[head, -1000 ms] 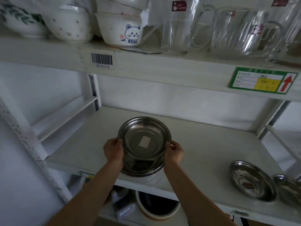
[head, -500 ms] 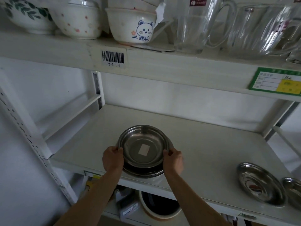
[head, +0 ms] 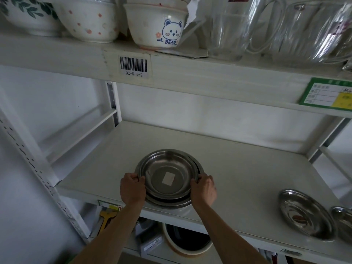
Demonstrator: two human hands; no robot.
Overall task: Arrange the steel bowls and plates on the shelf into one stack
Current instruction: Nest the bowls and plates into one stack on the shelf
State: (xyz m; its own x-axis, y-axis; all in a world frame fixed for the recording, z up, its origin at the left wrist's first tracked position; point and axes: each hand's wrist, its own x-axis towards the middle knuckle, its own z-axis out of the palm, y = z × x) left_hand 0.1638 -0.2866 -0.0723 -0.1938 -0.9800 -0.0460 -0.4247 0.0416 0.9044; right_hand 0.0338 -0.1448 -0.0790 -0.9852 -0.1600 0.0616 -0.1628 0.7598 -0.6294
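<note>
A stack of steel bowls [head: 167,166] sits near the front edge of the white shelf [head: 238,168]. The top bowl has a white sticker inside and lies nested in the ones below. My left hand [head: 132,189] grips the stack's left rim, my right hand [head: 203,189] grips its right rim. A steel plate [head: 306,214] lies apart at the front right, and another steel dish [head: 342,223] shows at the right border, partly cut off.
The upper shelf [head: 190,73] hangs low overhead, carrying ceramic bowls [head: 156,25] and glass jugs [head: 228,29]. A round tub [head: 187,242] and boxes sit on the level below. A shelf upright [head: 113,103] stands at the back left.
The stack has come down from a tilted, lifted hold onto the shelf. Both hands stayed on its rims. My view has moved closer and slightly left.
</note>
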